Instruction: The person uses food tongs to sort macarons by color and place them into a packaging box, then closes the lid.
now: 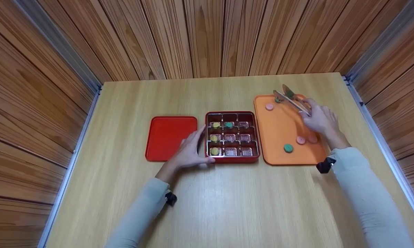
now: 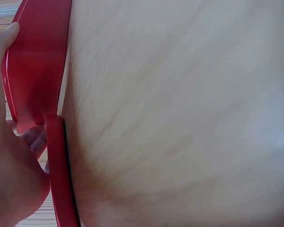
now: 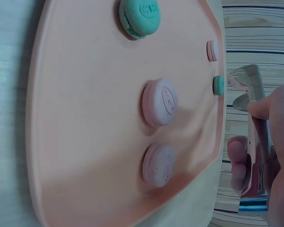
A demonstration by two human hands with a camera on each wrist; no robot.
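My left hand (image 1: 189, 151) touches the left side of a red divided box (image 1: 232, 159), thumb at its near left corner, fingers extended along the side. Yellow macarons (image 1: 214, 151) sit in the box's left column, and a green macaron (image 1: 229, 124) in the far middle compartment. Metal tongs (image 1: 292, 100) are held in my right hand (image 1: 320, 117), their ends spread apart over the far part of an orange tray (image 1: 277, 131). A far green macaron (image 1: 278, 100) lies near the tong ends, with a pink macaron (image 1: 269, 106) beside it.
Nearer on the tray lie another green macaron (image 1: 288, 148) and two pink macarons (image 3: 159, 102). A red lid (image 1: 169, 137) lies left of the box, partly behind my left hand. Wood-patterned walls (image 1: 207, 38) stand around the table (image 1: 207, 213).
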